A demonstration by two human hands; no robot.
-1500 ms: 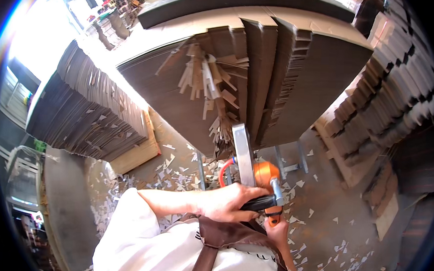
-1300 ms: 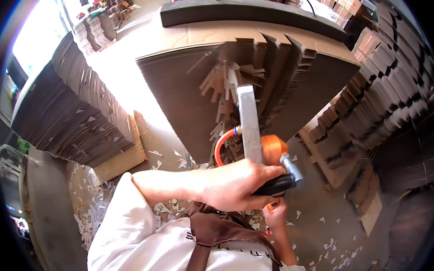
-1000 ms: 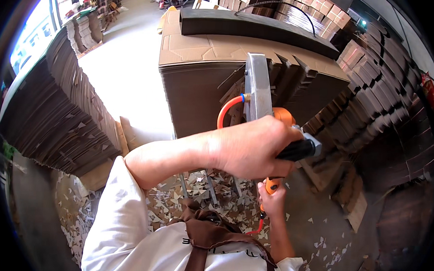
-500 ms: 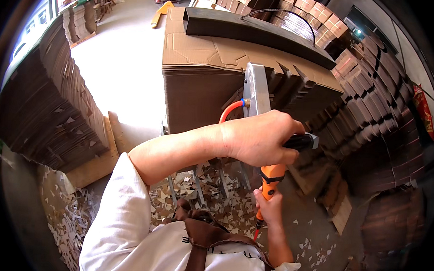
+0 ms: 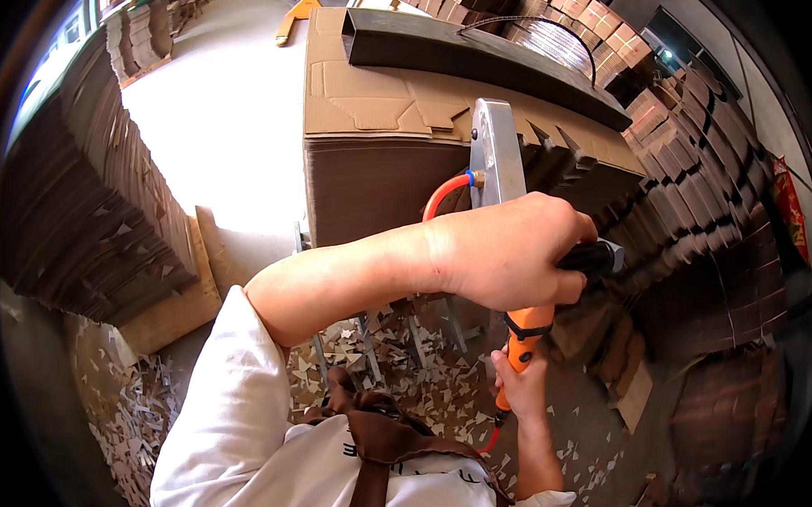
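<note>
A power tool [image 5: 499, 153] with a long silver head and an orange body spans both my hands, its head against the near face of a tall stack of flat brown cardboard sheets [image 5: 373, 189]. My left arm reaches across, and my left hand [image 5: 515, 254] is closed around the black side handle [image 5: 596, 257]. Lower down, my right hand [image 5: 525, 386] grips the orange rear body. A red hose [image 5: 445, 192] joins the silver head at a brass fitting. Notches show in the stack's edge right of the head. My left forearm hides part of the tool.
A dark steel beam [image 5: 478, 62] lies on top of the stack. Cardboard scraps [image 5: 392, 371] litter the floor around metal bars. More cardboard stacks stand at left [image 5: 109, 195] and right [image 5: 699, 176]. A yellow pallet-truck handle [image 5: 296, 19] shows behind.
Both hands and the tool have shifted to the right along the stack's near face. The silver head also sits slightly higher in view. Both grips stay the same.
</note>
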